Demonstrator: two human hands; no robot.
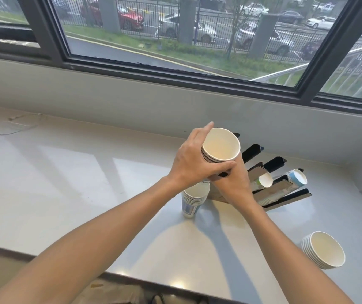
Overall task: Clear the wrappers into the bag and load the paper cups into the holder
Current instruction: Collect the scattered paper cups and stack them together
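Both hands hold a stack of paper cups [220, 145], open mouth toward me, above the left end of the black slotted cup holder [274, 164]. My left hand [194, 160] wraps the stack's left side and my right hand [230, 183] grips it from below. Two slots of the holder hold cups: a white-rimmed stack [265, 179] and a blue-sided stack [298, 176]. A nested stack of cups [194, 198] stands upright on the counter just under my hands. Another nested stack [323, 250] lies tilted at the front right. I see no wrappers or bag.
The white counter [66, 172] runs to a low grey wall under a large window. A thin wire or string [20, 126] lies at the far left. The counter's front edge crosses the bottom left, with dark items below it.
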